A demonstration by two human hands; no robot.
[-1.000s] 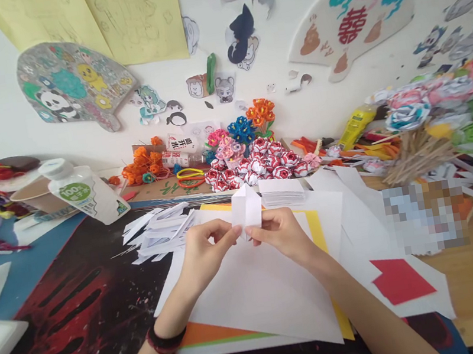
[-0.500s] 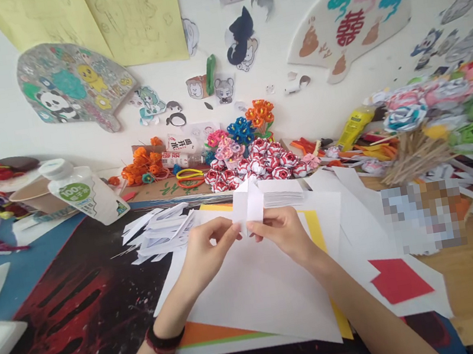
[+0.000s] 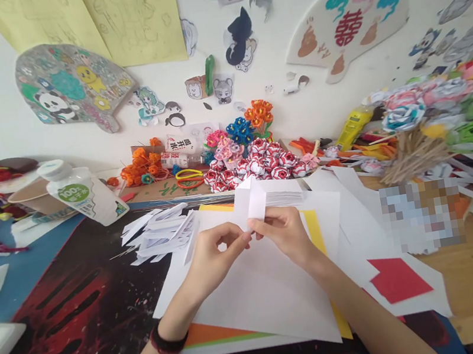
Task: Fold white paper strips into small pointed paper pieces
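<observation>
A small folded piece of white paper (image 3: 251,201) stands upright between my hands, with a crease down it and a pointed top. My right hand (image 3: 285,235) is closed on its lower right side, thumb in front and fingers behind. With thumb and fingertips together, my left hand (image 3: 223,251) pinches the bottom edge of the same paper. Beneath both hands lie large white sheets (image 3: 265,301) over yellow and orange ones. Just behind the held piece is a stack of white paper strips (image 3: 283,197).
Folded white paper pieces (image 3: 167,233) lie to the left on a dark mat (image 3: 75,322). Red-and-white flowers (image 3: 270,162) line the back. A white bottle (image 3: 84,192) stands at left, and a red paper piece (image 3: 398,278) lies at right.
My left hand has slid slightly right along the paper's bottom edge, closer to my right thumb. The folded paper has shifted a little to the right.
</observation>
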